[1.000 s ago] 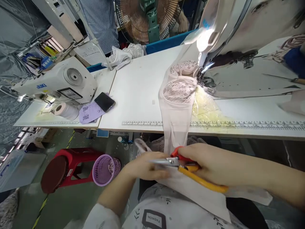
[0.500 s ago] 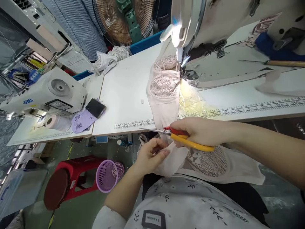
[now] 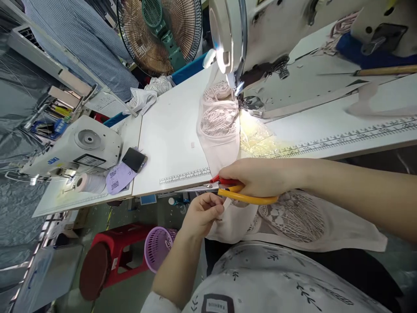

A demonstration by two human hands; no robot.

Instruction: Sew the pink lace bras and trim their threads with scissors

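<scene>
My right hand (image 3: 260, 176) is closed round scissors (image 3: 228, 191) with a red and a yellow handle, blades pointing left just below the table's front edge. My left hand (image 3: 202, 213) pinches the edge of a pale pink lace garment (image 3: 293, 221) that lies in my lap, right under the blades. More of the pink lace pieces (image 3: 218, 121) trail up onto the white table (image 3: 169, 139) to the needle of the sewing machine (image 3: 260, 30).
A second sewing machine (image 3: 78, 148), a phone (image 3: 134, 159), a purple slip and a white tape roll sit at the left. A fan (image 3: 159, 30) and a person in a striped shirt (image 3: 74, 39) stand behind. A red stool (image 3: 107, 261) and purple basket (image 3: 159, 248) are on the floor.
Both hands rose from my lap to the table's front edge. The scissors stayed in my right hand; my left shifted to pinch the fabric edge. The view swung left.
</scene>
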